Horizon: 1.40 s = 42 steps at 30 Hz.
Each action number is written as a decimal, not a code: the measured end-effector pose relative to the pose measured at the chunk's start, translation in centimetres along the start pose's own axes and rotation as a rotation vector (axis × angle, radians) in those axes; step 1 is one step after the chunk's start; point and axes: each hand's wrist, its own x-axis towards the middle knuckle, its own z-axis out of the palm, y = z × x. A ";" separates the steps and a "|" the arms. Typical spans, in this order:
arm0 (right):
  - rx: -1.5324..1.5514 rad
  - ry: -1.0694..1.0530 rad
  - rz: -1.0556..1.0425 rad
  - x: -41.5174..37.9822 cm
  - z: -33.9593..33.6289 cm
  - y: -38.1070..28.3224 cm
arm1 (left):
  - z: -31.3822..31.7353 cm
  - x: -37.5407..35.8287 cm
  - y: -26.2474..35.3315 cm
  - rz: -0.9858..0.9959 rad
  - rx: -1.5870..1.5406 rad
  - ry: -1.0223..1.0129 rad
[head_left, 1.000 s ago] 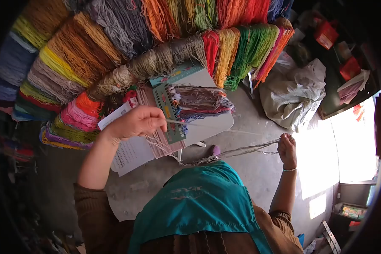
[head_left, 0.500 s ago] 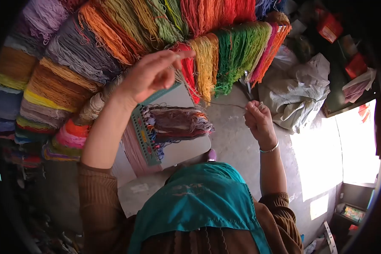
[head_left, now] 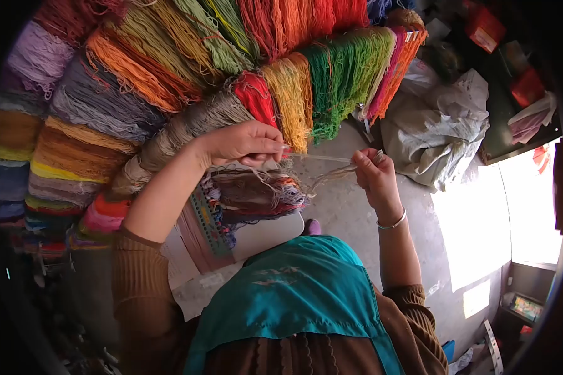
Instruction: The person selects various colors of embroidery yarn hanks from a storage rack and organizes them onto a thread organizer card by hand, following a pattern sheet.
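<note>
My left hand (head_left: pixel 249 144) is closed in a pinch on the left end of a pale strand of yarn (head_left: pixel 322 157), just below the yellow and red hanks. My right hand (head_left: pixel 375 177) grips the strand's other end, and a loose greyish-beige length hangs between the hands. The stretch between them looks taut. Below my left hand, a bundle of mixed brown and purple yarn (head_left: pixel 250 192) lies attached to a green perforated strip (head_left: pixel 207 219), over a pale board (head_left: pixel 272 234).
Hanks of coloured yarn (head_left: pixel 350 75) hang across the top and left. A whitish plastic sack (head_left: pixel 441 131) rests at the right, near red packets (head_left: pixel 527 87). Sunlight falls on the grey floor (head_left: pixel 344 222). A teal apron (head_left: pixel 288 287) covers my front.
My left hand has moved down and slightly right, and its extended fingers have closed on the strand. The strand is now straighter, with a loose length beside my right hand.
</note>
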 end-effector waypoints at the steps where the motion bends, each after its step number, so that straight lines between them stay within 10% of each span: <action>1: -0.053 0.000 0.013 0.1 -0.2 0.3 | -1.1 -1.5 1.1 -0.009 0.086 0.061; 12: -0.164 -0.443 0.095 2.2 7.6 2.3 | -6.9 -6.8 12.1 0.267 1.860 1.021; 15: -0.285 -0.536 0.069 3.2 8.2 4.2 | -9.7 -4.0 8.6 -0.145 1.792 0.871; 24: -0.482 -0.283 0.237 4.0 -0.3 11.2 | -19.0 4.1 0.0 -0.152 1.293 0.911; 27: -0.503 -0.231 0.303 3.6 -3.9 14.9 | -23.4 6.7 -0.7 -0.644 1.637 0.454; 35: -0.405 0.245 0.551 -3.0 -13.5 20.1 | -25.4 8.5 -2.7 -0.476 1.067 0.785; 42: -1.033 0.323 0.501 -8.2 -17.7 13.1 | -19.1 4.3 0.9 -0.488 0.482 0.830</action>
